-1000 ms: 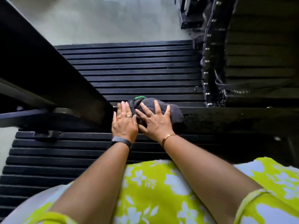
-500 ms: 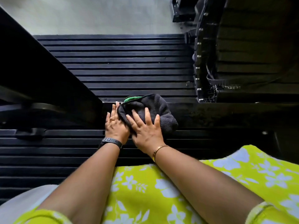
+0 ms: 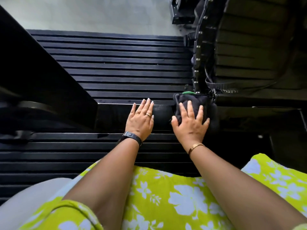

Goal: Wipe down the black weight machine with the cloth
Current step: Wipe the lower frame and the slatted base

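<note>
A bunched dark grey cloth (image 3: 198, 103) with a green tag lies on the horizontal black bar of the weight machine (image 3: 114, 113). My right hand (image 3: 191, 123) presses down on the cloth with fingers spread, beside the upright weight stack frame (image 3: 201, 52). My left hand (image 3: 141, 121) rests flat on the same bar, fingers apart, a short way left of the cloth and holding nothing. It wears rings and a black wristband.
Ribbed black rubber matting (image 3: 116, 63) covers the floor on both sides of the bar. A thick black beam (image 3: 38, 70) slants across the left. The stacked weight plates (image 3: 252, 47) fill the upper right. Pale bare floor (image 3: 93, 12) lies beyond the mat.
My right hand has slid the cloth to the right along the bar, up against the weight stack frame. My left hand has come off the cloth and now lies flat on the bar.
</note>
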Motion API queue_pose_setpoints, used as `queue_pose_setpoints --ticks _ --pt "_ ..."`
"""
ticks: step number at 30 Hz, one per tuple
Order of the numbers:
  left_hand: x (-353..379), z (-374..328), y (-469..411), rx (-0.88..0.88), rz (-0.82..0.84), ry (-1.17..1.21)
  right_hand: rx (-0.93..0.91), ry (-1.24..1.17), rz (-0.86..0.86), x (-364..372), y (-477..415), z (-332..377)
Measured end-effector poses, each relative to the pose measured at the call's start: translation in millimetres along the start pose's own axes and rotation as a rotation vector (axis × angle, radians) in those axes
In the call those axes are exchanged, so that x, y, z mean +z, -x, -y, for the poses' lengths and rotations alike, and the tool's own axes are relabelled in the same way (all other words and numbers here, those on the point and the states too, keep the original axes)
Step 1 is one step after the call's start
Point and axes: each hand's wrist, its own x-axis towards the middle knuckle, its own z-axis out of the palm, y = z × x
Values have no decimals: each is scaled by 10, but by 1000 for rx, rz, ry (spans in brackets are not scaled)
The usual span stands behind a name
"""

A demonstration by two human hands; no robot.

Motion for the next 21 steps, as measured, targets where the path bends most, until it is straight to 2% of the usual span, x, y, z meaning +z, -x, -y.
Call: queue_pose_setpoints --ticks 2,5,10,12,14,16,19,21 --pt "29 -73 -60 -38 -7 22 -76 38 33 -30 -41 94" --pt "54 -111 -94 -73 -26 30 -284 117 81 -39 -89 26" --pt "115 -114 -107 -67 -35 26 -552 213 82 -100 -208 -371" --pt "140 -114 -115 -67 -70 41 -595 231 83 -104 -248 -557" --pt "161 -116 -136 -60 -85 58 -496 200 95 -118 -299 -698" --pt "175 -108 -148 -62 -83 57 -298 165 76 -121 -318 -698" --pt "163 -97 -141 -59 -68 43 -47 99 55 -134 -346 -427" --pt "152 -89 -140 -63 -54 41 31 61 46 -122 -337 -185"
